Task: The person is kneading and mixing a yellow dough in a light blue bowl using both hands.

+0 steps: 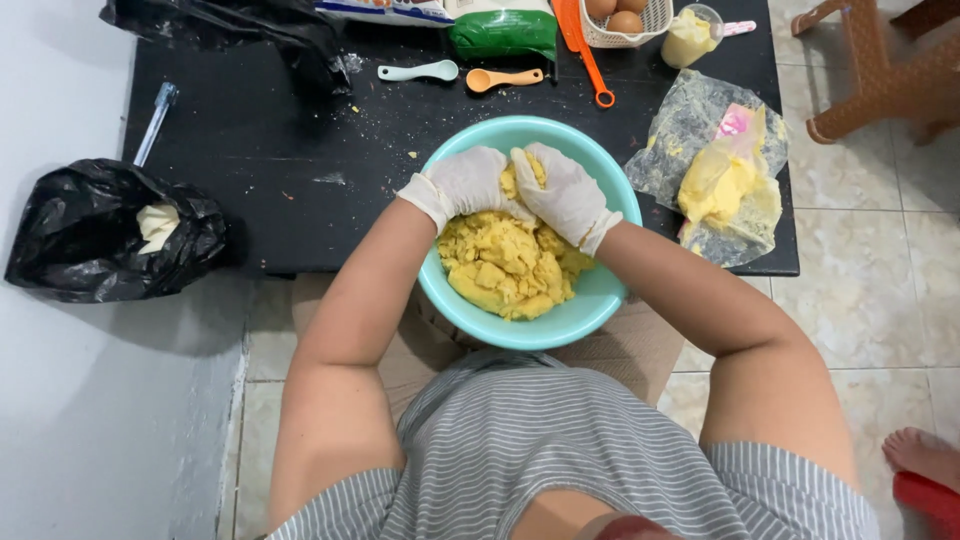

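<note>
A light teal bowl [600, 300] sits at the near edge of a black table [270, 170], partly over my lap. It holds crumbly yellow dough [505, 265]. Both hands wear whitish gloves and are inside the bowl. My left hand [468, 185] and my right hand [562, 192] press together around a lump of the dough at the far side of the bowl, fingers closed on it.
On the right lies a clear plastic bag with yellow butter-like fat [720, 180]. At the table's far edge lie a pale blue spoon [420, 71], an orange spoon [500, 78], a green packet [503, 30] and a basket of eggs [625, 18]. A black bag [110, 230] sits at left. Someone's foot [925, 455] shows at right.
</note>
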